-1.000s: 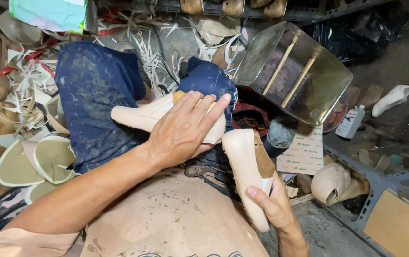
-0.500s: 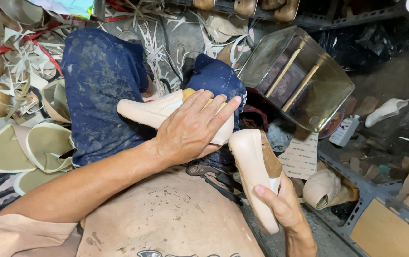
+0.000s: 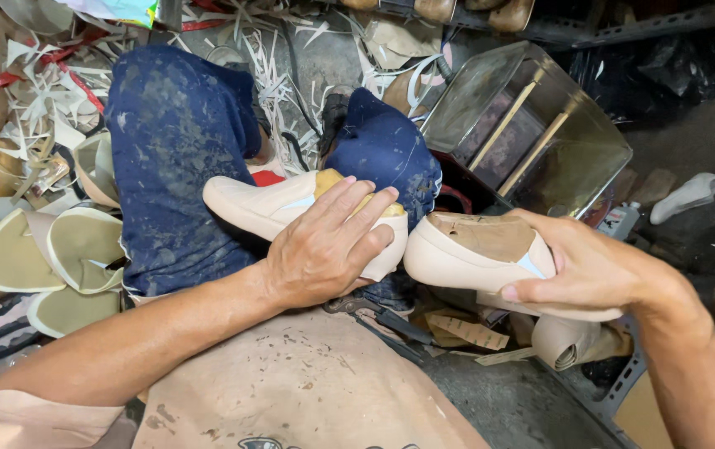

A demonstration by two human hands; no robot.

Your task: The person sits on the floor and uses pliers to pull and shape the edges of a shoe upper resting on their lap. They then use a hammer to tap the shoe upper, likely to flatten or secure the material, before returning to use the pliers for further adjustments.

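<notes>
Right now you have one cream shoe point(image 3: 291, 208) lying across your knee point(image 3: 387, 150), and your left hand point(image 3: 328, 249) is spread flat over its heel end, fingers wrapped down the side; it looks like you press it there so the knee serves as a rest and keeps it steady. Your left forearm comes in from the lower left, crossing the stained brown apron point(image 3: 308, 391) on your lap, wrist bent slightly back.

Your right hand point(image 3: 590, 266) grasps the second cream shoe point(image 3: 474, 258) from the heel side, thumb along the lower edge, fingers curled over the top. That shoe is tipped so its opening faces you, and a wooden last point(image 3: 490, 233) shows inside. Its toe sits just beside the heel of the first shoe, apparently touching or nearly so, as if you line the pair up to compare them.

Loose pale soles point(image 3: 50, 258) lie at your left, and a clear plastic box point(image 3: 532, 133) stands beyond your right knee.
</notes>
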